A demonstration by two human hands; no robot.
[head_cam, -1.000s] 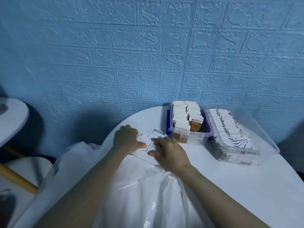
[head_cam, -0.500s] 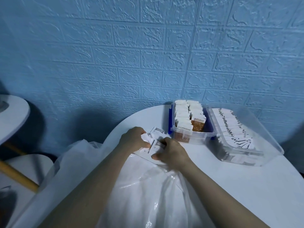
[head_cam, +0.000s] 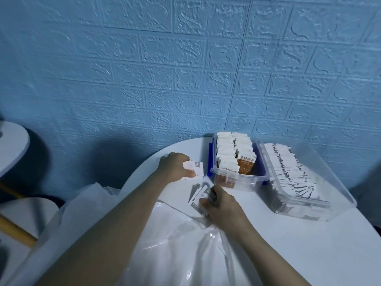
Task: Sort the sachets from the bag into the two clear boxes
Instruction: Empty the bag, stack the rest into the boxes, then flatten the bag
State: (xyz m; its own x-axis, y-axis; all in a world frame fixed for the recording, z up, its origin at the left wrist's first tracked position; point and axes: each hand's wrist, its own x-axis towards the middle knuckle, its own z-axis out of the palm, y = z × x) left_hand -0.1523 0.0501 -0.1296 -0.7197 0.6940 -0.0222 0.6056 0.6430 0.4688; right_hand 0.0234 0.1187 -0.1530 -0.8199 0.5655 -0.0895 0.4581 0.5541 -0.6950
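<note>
Left hand: the left hand (head_cam: 175, 167) pinches a few white sachets (head_cam: 194, 166) between thumb and curled fingers, low over the table (head_cam: 299, 244), just left of the small box.
Right hand: the right hand (head_cam: 221, 204) grips a fanned bunch of sachets (head_cam: 201, 195) at the mouth of the bag (head_cam: 165, 254), fingers curled round them.
Small box: the small clear box (head_cam: 243, 179) stands just beyond both hands, packed with upright white and brown sachets in two rows; a blue lid or tray (head_cam: 210, 159) shows at its left side.
Large box: the large clear box (head_cam: 334, 195) sits touching or just beside the small one, to its right — rows of white sachets with dark marks lie slanted inside.
Bag: translucent plastic, spread over the near table edge and under both forearms.
Edges: the table's round rim curves close behind the left hand; the blue brick-pattern wall (head_cam: 185, 69) stands right behind the boxes.
Open room: bare tabletop lies right of the right forearm, in front of the large box.
Writing: one brown sachet (head_cam: 245, 165) reads "taikoo" — other print is too small to tell.
</note>
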